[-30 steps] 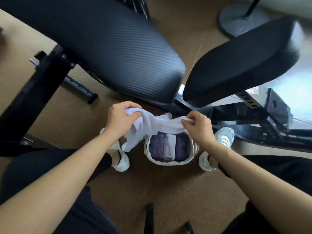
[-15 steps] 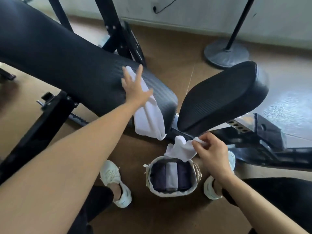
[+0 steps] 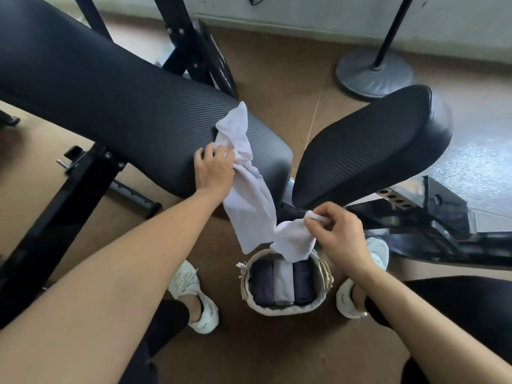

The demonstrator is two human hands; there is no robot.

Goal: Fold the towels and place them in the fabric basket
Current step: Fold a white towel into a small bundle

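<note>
Towel [image 3: 249, 206], white and rumpled, slants its long axis from the weight-bench pad [image 3: 124, 106] down to just above the fabric basket [image 3: 285, 311]. Left hand [image 3: 213, 170] grips its upper part beyond the basket; right hand [image 3: 338, 234], nearer the basket, pinches the lower corner in its fingers.

Straight down into fabric basket [image 3: 282, 310]: barred at the far rim by hanging white towel [image 3: 249, 206]; packed wall to wall with three folded towels [image 3: 284, 284].
Left and right: hemmed in by left shoe [image 3: 194, 295], near, and right shoe [image 3: 349, 300], just beside.
Behind: closed off by black frame rail [image 3: 432, 245], tabletop [image 3: 124, 106] and seat pad [image 3: 374, 151]; only a narrow slot between the pads.
Near side: open floor [image 3: 277, 350] between the legs.
Over the far rim: taken up by right grip [image 3: 338, 234], pinching the towel; left grip [image 3: 213, 170] clutching it at the tabletop edge.
</note>
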